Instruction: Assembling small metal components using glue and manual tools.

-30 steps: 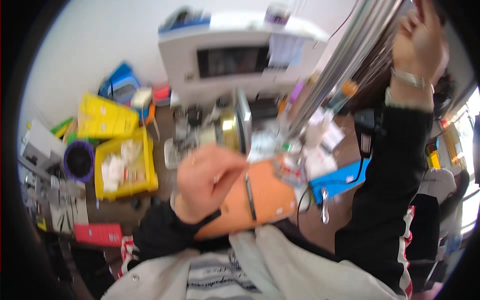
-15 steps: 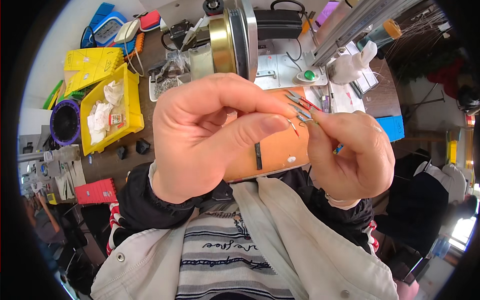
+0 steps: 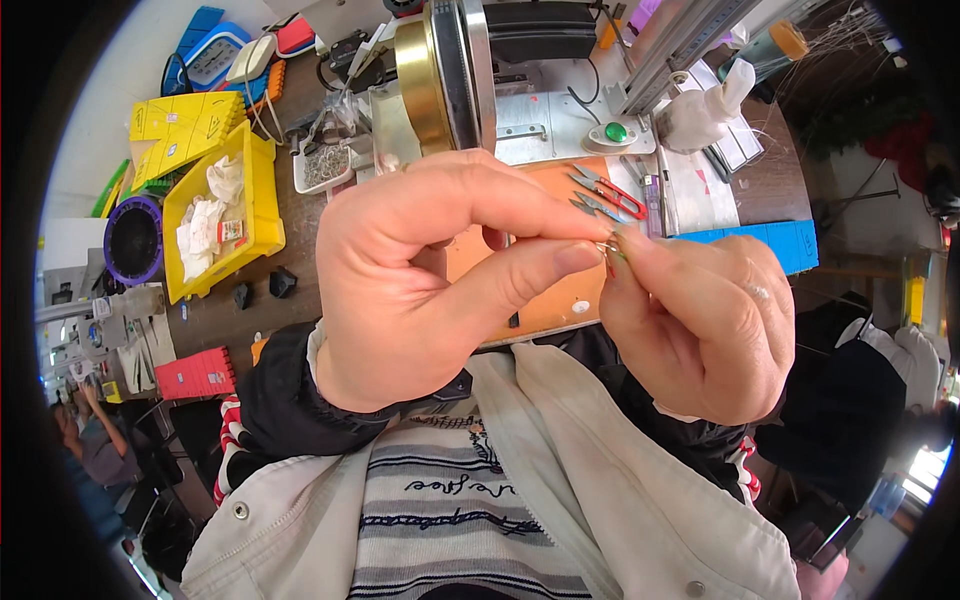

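My left hand (image 3: 430, 275) and my right hand (image 3: 695, 315) are raised close to the camera, fingertips meeting. Between them is a tiny metal piece (image 3: 608, 247), pinched by the thumb and forefinger of each hand. Beneath the hands lies an orange mat (image 3: 545, 295) on the bench. Small thread snips with red handles (image 3: 605, 195) rest on that mat just beyond my fingertips. A machine with a large brass-coloured wheel (image 3: 440, 75) stands behind the mat.
A yellow bin (image 3: 215, 215) with white scraps sits at the left, near a purple-rimmed round object (image 3: 133, 240) and a red block (image 3: 195, 373). A small tray of metal parts (image 3: 325, 165), a green button (image 3: 614, 131) and a blue strip (image 3: 770, 240) lie around the machine.
A second ago my right hand was raised high at the upper right and the left was a fist. Both hands have since come together at the small metal piece and moved nearer the camera.
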The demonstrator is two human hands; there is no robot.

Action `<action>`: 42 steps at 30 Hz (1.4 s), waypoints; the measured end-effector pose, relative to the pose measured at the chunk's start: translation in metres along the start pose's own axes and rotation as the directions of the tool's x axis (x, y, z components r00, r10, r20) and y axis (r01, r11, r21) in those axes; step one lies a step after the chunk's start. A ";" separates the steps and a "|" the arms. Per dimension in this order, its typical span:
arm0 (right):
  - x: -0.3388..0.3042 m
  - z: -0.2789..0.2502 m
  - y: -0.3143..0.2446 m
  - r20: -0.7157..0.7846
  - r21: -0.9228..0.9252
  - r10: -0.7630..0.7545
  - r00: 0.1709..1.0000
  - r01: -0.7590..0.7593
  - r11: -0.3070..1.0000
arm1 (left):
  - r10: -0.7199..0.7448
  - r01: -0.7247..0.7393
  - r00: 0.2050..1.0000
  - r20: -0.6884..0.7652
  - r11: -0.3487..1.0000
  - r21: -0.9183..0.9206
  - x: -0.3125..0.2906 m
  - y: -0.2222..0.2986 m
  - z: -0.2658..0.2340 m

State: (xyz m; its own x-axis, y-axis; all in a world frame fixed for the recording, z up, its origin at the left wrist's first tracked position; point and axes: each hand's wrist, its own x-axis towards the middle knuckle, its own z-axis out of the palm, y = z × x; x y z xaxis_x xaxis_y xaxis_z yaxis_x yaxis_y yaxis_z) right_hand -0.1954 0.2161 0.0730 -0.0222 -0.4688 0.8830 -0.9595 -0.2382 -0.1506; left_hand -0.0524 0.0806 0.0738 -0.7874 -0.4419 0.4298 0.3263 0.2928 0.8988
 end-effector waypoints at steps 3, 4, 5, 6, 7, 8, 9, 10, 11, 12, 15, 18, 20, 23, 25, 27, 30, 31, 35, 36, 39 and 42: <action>0.003 -0.006 -0.004 0.055 0.017 0.007 0.998 -0.008 1.000 | 0.021 -0.021 1.000 -0.002 1.000 0.010 -0.002 0.003 0.000; 0.003 -0.006 -0.004 0.054 0.017 0.005 0.999 -0.006 1.000 | 0.023 -0.023 1.000 -0.003 1.000 0.011 -0.003 0.005 -0.001; 0.003 -0.007 -0.004 0.048 0.059 0.027 0.998 -0.030 0.998 | 0.039 -0.039 0.999 -0.001 0.999 0.032 -0.004 0.006 -0.001; 0.002 -0.007 -0.004 0.043 0.101 0.051 0.998 -0.055 0.993 | 0.053 -0.054 0.999 0.002 0.997 0.053 -0.005 0.006 -0.002; -0.001 -0.009 -0.006 0.043 0.104 0.047 0.998 -0.051 0.993 | 0.055 -0.055 0.998 -0.001 0.997 0.055 -0.007 0.006 -0.003; -0.004 -0.014 -0.011 0.079 -0.026 0.164 0.983 -0.163 0.986 | 0.064 -0.063 0.998 -0.021 0.996 0.055 -0.009 0.005 -0.004; -0.005 -0.019 -0.013 0.098 -0.162 0.282 0.954 -0.264 0.951 | 0.075 -0.073 0.996 -0.039 0.996 0.055 -0.010 0.007 -0.005; -0.007 -0.024 -0.010 0.098 -0.163 0.276 0.956 -0.258 0.952 | 0.080 -0.078 0.996 -0.042 0.995 0.055 -0.011 0.007 -0.006; -0.012 -0.029 -0.006 0.095 -0.186 0.315 0.944 -0.294 0.938 | 0.113 -0.109 0.992 -0.053 0.991 0.072 -0.013 0.007 -0.006; -0.017 -0.037 -0.001 0.086 -0.216 0.357 0.930 -0.333 0.918 | 0.147 -0.142 0.988 -0.056 0.986 0.084 -0.013 0.006 -0.005; -0.033 -0.067 -0.002 0.254 -0.107 0.649 0.717 -0.646 0.755 | 0.216 -0.198 0.970 -0.112 0.968 0.153 -0.019 0.000 -0.011; -0.041 -0.094 -0.016 0.371 0.099 0.824 0.428 -0.901 0.423 | 0.200 -0.185 0.947 -0.250 0.979 0.083 -0.024 -0.007 -0.021; -0.049 -0.113 -0.025 0.354 0.124 0.832 0.427 -0.903 0.411 | 0.185 -0.171 0.941 -0.282 0.982 0.074 -0.024 -0.011 -0.032; -0.050 -0.139 -0.037 0.442 0.001 0.836 0.326 -0.932 0.363 | 0.192 -0.197 0.935 -0.299 0.980 0.013 -0.026 -0.014 -0.033; -0.057 -0.157 -0.041 0.540 -0.038 0.765 0.351 -0.898 0.438 | 0.212 -0.217 0.917 -0.337 0.976 0.023 -0.031 -0.015 -0.032; -0.065 -0.171 -0.047 0.652 -0.076 0.654 0.385 -0.825 0.561 | 0.247 -0.257 0.930 -0.273 0.966 0.001 -0.032 -0.015 -0.030; -0.065 -0.175 -0.065 0.169 -0.145 0.878 0.448 -0.870 0.472 | 0.332 -0.335 0.939 -0.090 0.942 -0.012 -0.036 -0.011 -0.016; -0.070 -0.173 -0.067 0.013 0.054 0.862 0.507 -0.861 0.506 | 0.375 -0.371 0.924 0.078 0.927 -0.057 -0.038 -0.009 -0.005; -0.071 -0.142 -0.084 0.263 0.302 0.714 0.649 -0.758 0.578 | 0.329 -0.311 0.858 0.393 0.944 -0.113 -0.052 0.013 0.040; -0.068 -0.130 -0.090 0.372 0.287 0.667 0.645 -0.764 0.578 | 0.334 -0.315 0.855 0.397 0.942 -0.115 -0.052 0.015 0.045; -0.079 -0.107 -0.097 0.383 0.378 0.642 0.664 -0.747 0.547 | 0.379 -0.397 0.841 0.385 0.917 -0.035 -0.059 0.021 0.060; -0.087 -0.104 -0.101 0.365 0.479 0.686 0.630 -0.758 0.443 | 0.382 -0.416 0.854 0.353 0.909 0.024 -0.065 0.024 0.068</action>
State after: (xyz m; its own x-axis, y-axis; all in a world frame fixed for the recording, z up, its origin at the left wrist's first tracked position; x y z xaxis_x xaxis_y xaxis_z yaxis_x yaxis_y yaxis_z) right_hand -0.1260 0.3689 0.0578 -0.5694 -0.7688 0.2910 -0.2733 -0.1569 -0.9491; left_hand -0.0285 0.1742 0.0617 -0.7327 0.0337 0.6797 0.6117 0.4703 0.6361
